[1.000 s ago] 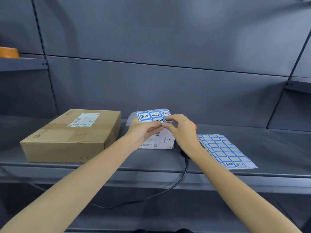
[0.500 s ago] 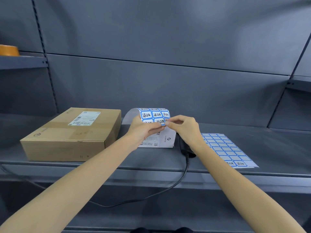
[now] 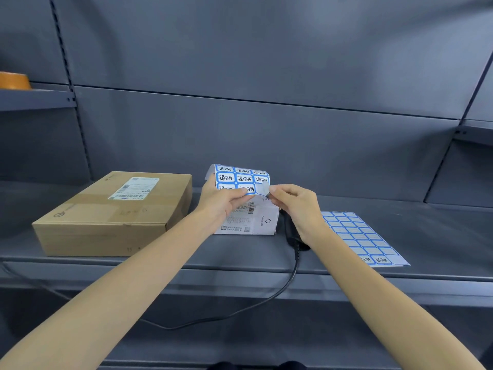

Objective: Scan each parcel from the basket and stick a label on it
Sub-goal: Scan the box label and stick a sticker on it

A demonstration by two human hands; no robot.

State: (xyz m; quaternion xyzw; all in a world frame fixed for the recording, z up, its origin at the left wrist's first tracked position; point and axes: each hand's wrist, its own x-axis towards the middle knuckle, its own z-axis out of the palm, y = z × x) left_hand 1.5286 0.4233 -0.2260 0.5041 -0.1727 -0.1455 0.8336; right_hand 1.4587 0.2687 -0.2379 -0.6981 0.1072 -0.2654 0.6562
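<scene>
The left hand (image 3: 222, 202) grips a curled label sheet (image 3: 240, 178) above a white parcel (image 3: 254, 220) on the shelf (image 3: 440, 236); the right hand (image 3: 296, 206) pinches a label (image 3: 263, 188), now peeled further off the sheet than half a second ago. A black scanner (image 3: 292, 236) is mostly hidden behind the right wrist. The label's print cannot be read.

On the grey metal shelf (image 3: 80, 263) a flat brown cardboard box (image 3: 112, 217) is set at the left, a white paper parcel (image 3: 256, 222) just right of it, a black corded scanner (image 3: 292, 233) beside that, and a blue-bordered label sheet (image 3: 360, 239) farthest right.
</scene>
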